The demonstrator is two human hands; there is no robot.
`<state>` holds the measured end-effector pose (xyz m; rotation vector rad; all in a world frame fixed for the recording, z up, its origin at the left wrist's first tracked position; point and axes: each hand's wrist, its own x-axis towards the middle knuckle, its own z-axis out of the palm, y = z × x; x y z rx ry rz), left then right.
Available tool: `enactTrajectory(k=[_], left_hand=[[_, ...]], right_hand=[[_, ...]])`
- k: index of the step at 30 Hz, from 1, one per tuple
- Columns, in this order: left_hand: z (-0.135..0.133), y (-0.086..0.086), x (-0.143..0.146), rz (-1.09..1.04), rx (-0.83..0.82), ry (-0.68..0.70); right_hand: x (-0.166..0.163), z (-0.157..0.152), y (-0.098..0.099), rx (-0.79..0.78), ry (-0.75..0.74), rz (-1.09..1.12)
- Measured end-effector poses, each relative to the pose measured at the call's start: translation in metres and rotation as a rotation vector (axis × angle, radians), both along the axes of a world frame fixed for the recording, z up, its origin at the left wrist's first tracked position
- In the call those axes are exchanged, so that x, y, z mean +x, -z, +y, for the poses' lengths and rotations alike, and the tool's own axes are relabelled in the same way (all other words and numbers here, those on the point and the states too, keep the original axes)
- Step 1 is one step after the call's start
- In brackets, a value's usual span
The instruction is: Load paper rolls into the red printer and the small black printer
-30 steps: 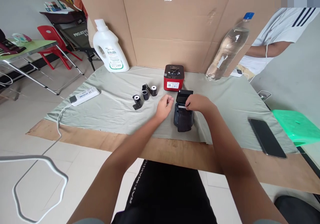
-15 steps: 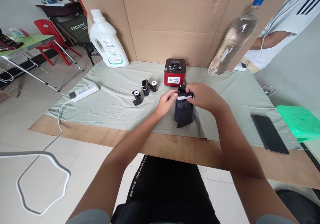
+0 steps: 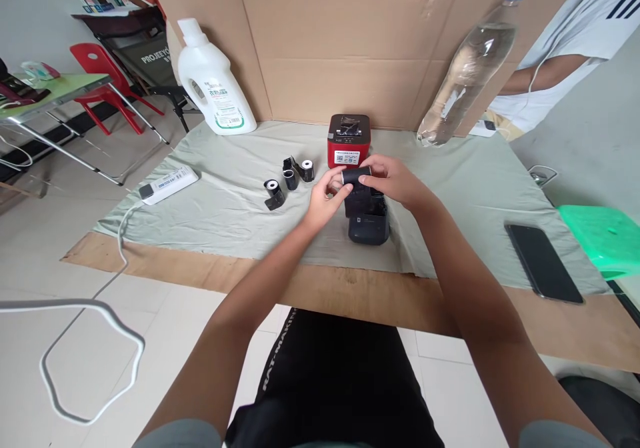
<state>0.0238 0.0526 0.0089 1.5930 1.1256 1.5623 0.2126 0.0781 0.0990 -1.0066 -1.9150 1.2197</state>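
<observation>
Between my two hands is a small black paper roll (image 3: 355,175), held level by its ends. My left hand (image 3: 325,198) pinches its left end with thumb and fingers. At the other end my right hand (image 3: 395,178) is closed on it, thumb in front. A dark strip seems to hang below the roll. Just beneath stands a small black printer (image 3: 369,229) with its top open; its inside is partly hidden. Behind my hands sits a red and black printer (image 3: 349,143).
Left of my hands lie several black paper rolls (image 3: 273,191). Farther left is a white power strip (image 3: 173,183). A white detergent bottle (image 3: 215,88) and a clear water bottle (image 3: 473,68) lean against the cardboard (image 3: 335,48). A phone (image 3: 544,263) lies right. Someone in white stands behind.
My hands have lifted the roll up and slightly left from the black printer. The dark strip that covered the printer's front has risen with it, so the front now shows.
</observation>
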Motion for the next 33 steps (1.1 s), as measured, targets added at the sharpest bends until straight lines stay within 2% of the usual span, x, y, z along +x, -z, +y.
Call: enactTrajectory(k=[2,7,12,16,21,26,30,33], left_hand=[[0.003,0.004,0.0,-0.076,0.022,0.035],[0.011,0.011,0.0,-0.179,0.117,0.112],[0.013,0.012,-0.002,-0.223,0.076,0.105],[0.012,0.011,-0.003,-0.233,0.103,0.116],[0.014,0.012,-0.004,-0.243,0.037,0.078],[0.015,0.012,-0.004,-0.293,0.055,0.123],[0.016,0.013,-0.005,-0.307,-0.044,0.154],[0.017,0.014,-0.007,-0.345,-0.053,0.15]], right_hand=[[-0.001,0.002,0.004,-0.016,-0.012,0.046],[-0.005,0.005,0.011,-0.079,0.07,0.054],[-0.012,0.006,0.019,-0.018,0.006,0.135],[-0.016,0.005,0.021,-0.063,0.066,0.146],[-0.019,0.003,0.024,-0.014,0.017,0.152],[-0.024,0.001,0.024,-0.008,0.132,0.115],[-0.028,-0.001,0.024,0.066,0.141,0.126],[-0.029,-0.002,0.028,0.109,0.165,0.078]])
